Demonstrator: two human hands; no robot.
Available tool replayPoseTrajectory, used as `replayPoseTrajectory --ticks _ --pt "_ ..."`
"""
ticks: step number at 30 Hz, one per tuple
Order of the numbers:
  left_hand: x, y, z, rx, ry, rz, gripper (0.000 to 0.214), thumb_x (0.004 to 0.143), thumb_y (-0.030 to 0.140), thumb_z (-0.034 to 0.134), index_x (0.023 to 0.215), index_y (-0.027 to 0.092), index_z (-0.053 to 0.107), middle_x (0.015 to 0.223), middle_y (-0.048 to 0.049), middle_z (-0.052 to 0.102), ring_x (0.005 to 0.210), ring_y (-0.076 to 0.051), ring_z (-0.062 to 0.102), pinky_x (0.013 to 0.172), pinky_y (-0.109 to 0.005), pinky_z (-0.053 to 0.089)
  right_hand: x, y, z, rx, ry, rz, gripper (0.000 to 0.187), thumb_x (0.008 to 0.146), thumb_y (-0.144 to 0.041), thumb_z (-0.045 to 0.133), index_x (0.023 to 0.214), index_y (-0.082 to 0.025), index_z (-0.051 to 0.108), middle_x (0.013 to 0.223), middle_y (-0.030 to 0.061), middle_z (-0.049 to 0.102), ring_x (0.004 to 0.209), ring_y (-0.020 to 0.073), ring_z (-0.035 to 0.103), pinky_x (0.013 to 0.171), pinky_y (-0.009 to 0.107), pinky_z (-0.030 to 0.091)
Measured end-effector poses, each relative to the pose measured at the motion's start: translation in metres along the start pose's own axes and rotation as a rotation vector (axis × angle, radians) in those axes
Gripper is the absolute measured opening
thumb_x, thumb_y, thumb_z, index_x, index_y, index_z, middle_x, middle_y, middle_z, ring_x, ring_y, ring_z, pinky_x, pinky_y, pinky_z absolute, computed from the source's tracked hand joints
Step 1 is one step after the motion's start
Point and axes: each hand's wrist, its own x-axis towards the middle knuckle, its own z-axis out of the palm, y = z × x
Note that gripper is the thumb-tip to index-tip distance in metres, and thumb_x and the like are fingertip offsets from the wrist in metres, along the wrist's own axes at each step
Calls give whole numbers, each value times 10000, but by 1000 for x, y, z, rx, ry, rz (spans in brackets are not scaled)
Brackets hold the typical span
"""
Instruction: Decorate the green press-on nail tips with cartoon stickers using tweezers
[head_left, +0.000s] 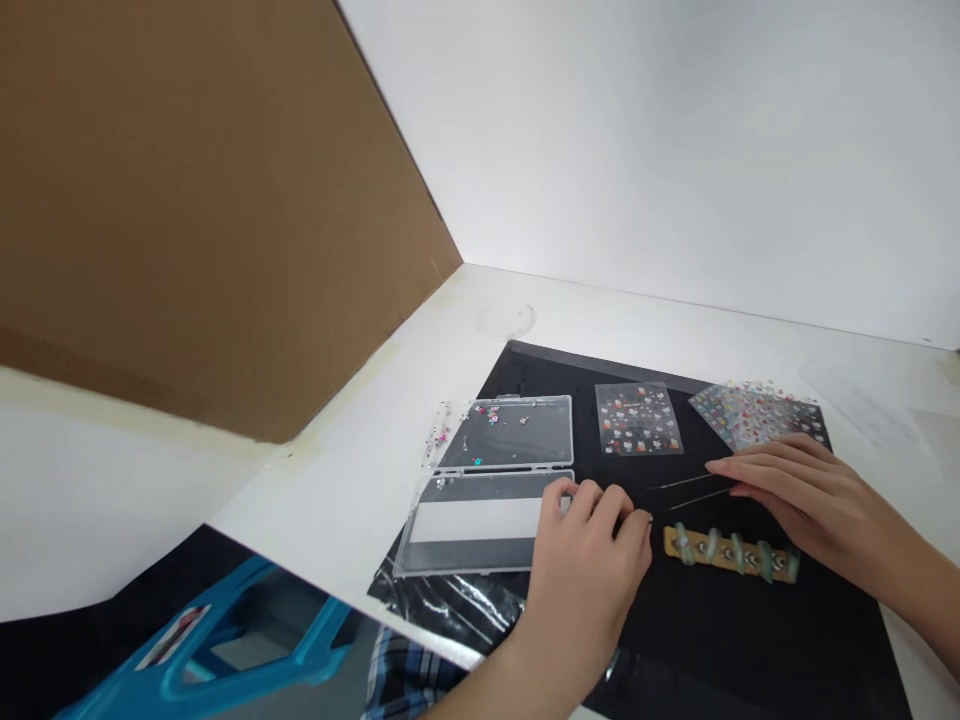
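Observation:
My left hand point(585, 555) rests on the black mat point(720, 640), fingers curled against the right edge of an open clear plastic case point(495, 480); what it grips, if anything, is hidden. My right hand point(802, 500) lies flat with fingers stretched out, fingertips at thin metal tweezers point(686, 492). Just in front of it lies a tan strip point(731, 552) carrying several pale green nail tips. The case's upper half holds small coloured gems.
Two sticker sheets point(639, 418) point(754, 412) lie at the mat's far side. A slim clear tube point(437, 435) lies left of the case. A brown cardboard panel point(195, 200) stands at left, white wall behind. A blue plastic object point(225, 650) sits below the table edge.

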Motion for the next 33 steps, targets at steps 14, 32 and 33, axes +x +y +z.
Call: replayPoseTrajectory --ticks 14,32,33 --pt "2 -7 2 -178 105 -47 143 1059 98 631 957 194 658 900 37 641 797 -163 540 885 -379 365 0 -11 -10 21 140 99 476 1054 -60 638 1476 -279 660 1218 1 834 1013 164 796 910 328 589" --pt "4 -12 5 -230 56 -42 139 1036 88 679 942 190 672 913 38 645 816 -166 539 851 -369 347 -2 -13 -5 9 135 82 626 1024 -47 683 1586 -311 600 1259 7 834 1034 192 811 872 362 606" --pt "4 -13 5 -276 86 -76 128 1039 90 690 969 197 675 925 44 657 821 -155 563 843 -361 345 -1 -14 -5 8 139 78 617 1021 -39 684 1577 -295 605 1265 14 832 1039 188 810 876 357 605"
